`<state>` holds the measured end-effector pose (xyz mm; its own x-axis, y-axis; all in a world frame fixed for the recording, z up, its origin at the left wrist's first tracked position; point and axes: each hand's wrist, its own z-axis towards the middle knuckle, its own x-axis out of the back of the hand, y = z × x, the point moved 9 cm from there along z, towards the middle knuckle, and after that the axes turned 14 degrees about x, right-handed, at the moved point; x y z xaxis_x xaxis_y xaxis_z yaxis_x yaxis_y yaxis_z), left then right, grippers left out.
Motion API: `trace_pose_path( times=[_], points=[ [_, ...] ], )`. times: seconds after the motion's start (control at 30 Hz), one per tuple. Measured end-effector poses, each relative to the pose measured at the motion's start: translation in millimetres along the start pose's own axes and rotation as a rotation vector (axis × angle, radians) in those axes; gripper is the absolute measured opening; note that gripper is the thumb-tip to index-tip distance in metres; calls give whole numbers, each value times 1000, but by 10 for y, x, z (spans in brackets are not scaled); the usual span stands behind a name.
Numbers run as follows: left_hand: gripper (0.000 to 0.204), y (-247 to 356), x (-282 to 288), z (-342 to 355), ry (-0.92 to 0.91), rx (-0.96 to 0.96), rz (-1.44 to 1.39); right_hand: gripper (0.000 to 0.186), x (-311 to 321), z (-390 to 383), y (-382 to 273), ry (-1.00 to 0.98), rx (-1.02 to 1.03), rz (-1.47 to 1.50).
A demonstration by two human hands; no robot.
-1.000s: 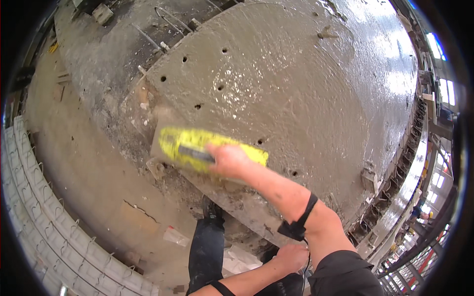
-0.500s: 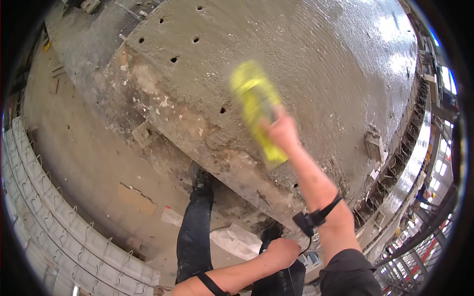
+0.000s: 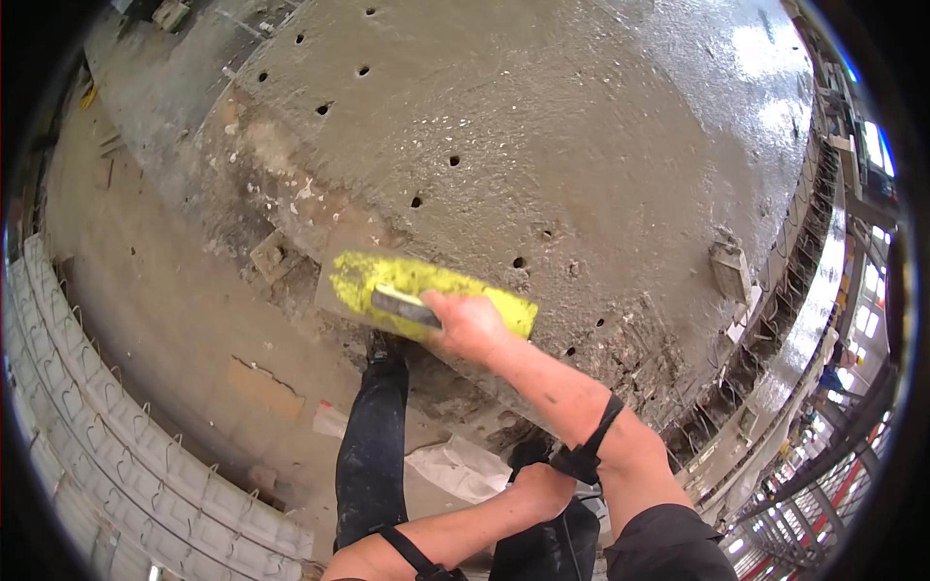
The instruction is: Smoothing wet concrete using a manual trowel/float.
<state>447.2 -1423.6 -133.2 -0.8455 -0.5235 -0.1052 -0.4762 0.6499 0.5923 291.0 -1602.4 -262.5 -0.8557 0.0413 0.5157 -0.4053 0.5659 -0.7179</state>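
My right hand (image 3: 467, 325) is closed round the dark handle of a long yellow plastering float (image 3: 484, 298), whose back is speckled with grey. The float lies along the near left edge of a wet concrete slab (image 3: 581, 145), partly over that edge. Several small dark holes pit the slab near it. My left hand (image 3: 545, 491) is a loose fist beside my right elbow, near my bent knee. Its fingers are turned from view, so what it holds, if anything, stays hidden.
A small block (image 3: 728, 273) stands on the slab's right side, by a trench with protruding bars. A white sheet (image 3: 460, 470) lies by my feet. At the left is a grey form (image 3: 126, 426) with curved wire loops. A metal railing (image 3: 804, 513) runs at the lower right.
My right hand has swept the float back towards me and left, turning it from steep to nearly crosswise. Holes it covered on the slab now show. My left hand has hardly moved.
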Motion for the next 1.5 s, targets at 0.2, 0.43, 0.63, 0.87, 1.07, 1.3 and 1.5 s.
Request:
trace_pose_path(
  times=[0.2,0.43,0.63,0.87,1.07,1.3,1.5],
  points=[
    [17,-7,-94,-38,-46,-85,56,35,297,58,67,216,3,49],
    [19,140,-83,-53,60,-238,17,30,565,505,48,220,-63,-163],
    [20,116,421,-284,92,-319,-34,39,1836,121,1053,806,-501,-68],
    [17,99,695,-443,13,-323,-10,57,1635,918,761,567,-335,229],
    [21,-251,274,55,348,-307,-402,32,1417,2117,-443,283,-70,-22],
    [23,-151,549,-116,284,-445,-156,40,2293,1150,801,879,-582,76],
    [20,2,388,-170,-92,-218,119,51,1889,-489,1603,1054,-899,115]
  ],
)
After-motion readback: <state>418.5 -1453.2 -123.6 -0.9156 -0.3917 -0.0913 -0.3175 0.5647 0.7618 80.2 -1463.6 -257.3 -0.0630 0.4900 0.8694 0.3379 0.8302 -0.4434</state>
